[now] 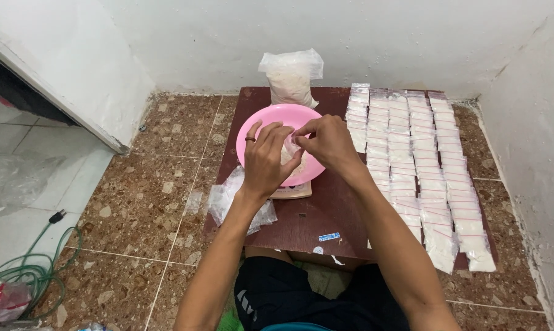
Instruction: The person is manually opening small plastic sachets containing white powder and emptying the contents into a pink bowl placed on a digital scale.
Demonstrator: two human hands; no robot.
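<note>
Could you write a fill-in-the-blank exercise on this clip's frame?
1. Both hands, left hand and right hand, pinch one small clear bag above a bowl coloured ____.
2. The filled small bags lie in rows on the table's ____ side.
3. The large sack of white powder stands ____ the bowl, by the wall.
4. A ring sits on the ____ hand.

Missing words: pink; right; behind; left

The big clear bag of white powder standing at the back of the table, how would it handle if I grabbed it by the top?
The big bag looks soft-walled and full, so it would probably sag. Its crumpled top seems loosely closed, so powder might spill if tipped.
</note>
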